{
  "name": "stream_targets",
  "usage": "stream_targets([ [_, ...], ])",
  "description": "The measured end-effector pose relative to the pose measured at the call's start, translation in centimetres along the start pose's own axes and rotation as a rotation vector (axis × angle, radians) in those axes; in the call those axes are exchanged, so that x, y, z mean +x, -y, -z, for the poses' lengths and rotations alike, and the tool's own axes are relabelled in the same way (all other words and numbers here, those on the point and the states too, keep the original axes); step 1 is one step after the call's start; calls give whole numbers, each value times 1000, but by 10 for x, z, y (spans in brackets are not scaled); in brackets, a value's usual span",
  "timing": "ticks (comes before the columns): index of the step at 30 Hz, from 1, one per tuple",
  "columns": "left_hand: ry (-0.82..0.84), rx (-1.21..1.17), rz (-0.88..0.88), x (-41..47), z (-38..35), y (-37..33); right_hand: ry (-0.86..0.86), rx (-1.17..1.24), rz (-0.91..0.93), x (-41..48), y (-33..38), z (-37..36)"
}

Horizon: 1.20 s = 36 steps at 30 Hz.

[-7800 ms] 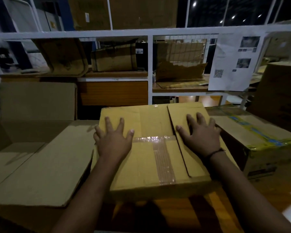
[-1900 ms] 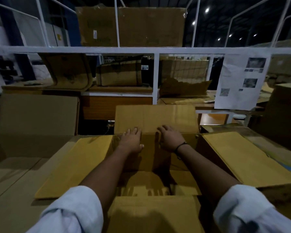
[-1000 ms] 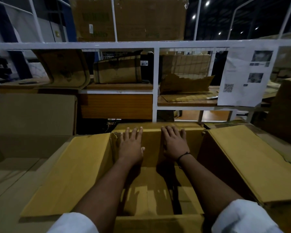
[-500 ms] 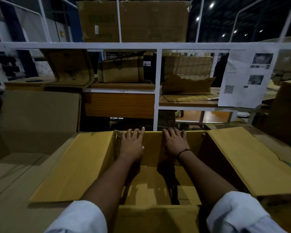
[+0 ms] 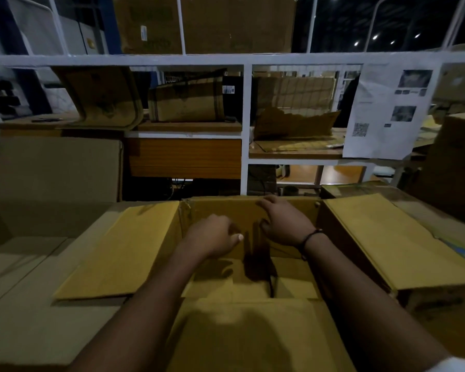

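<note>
While one open cardboard box (image 5: 293,210) sits under both hands, three flaps (image 5: 118,251) spread, right hand (image 5: 285,224) hooks fingers over its far rim; left hand (image 5: 212,234) beside it, curled, holding nothing.

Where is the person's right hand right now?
Head view, just right of centre: the right hand reaches into the open cardboard box, fingertips at the top edge of its far wall, with the left hand beside it.
</note>
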<state>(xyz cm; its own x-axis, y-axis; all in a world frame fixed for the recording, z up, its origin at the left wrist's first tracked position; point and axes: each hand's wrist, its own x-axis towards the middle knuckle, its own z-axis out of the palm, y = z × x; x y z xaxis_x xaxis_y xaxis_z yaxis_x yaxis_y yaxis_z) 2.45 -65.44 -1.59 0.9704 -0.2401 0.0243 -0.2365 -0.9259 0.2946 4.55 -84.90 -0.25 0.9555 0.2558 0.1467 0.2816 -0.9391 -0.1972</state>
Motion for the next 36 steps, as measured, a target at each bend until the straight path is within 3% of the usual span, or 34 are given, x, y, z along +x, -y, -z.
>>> stream_targets([
  [12,-90,-136,-53,-113,-42,-9,-158,213,56,-144,36,-25],
  [17,-532,40,-191,-137,-77,-6,-302,108,146,-177,29,-56],
  [20,-632,139,-234,-120,-86,-1,-473,-6,239,-165,19,-78],
  [25,-453,204,-115,-95,-76,-4,-617,-63,278,-135,10,-94],
  [36,-506,182,-99,-32,-70,14,-547,-85,149,-71,1,-100],
])
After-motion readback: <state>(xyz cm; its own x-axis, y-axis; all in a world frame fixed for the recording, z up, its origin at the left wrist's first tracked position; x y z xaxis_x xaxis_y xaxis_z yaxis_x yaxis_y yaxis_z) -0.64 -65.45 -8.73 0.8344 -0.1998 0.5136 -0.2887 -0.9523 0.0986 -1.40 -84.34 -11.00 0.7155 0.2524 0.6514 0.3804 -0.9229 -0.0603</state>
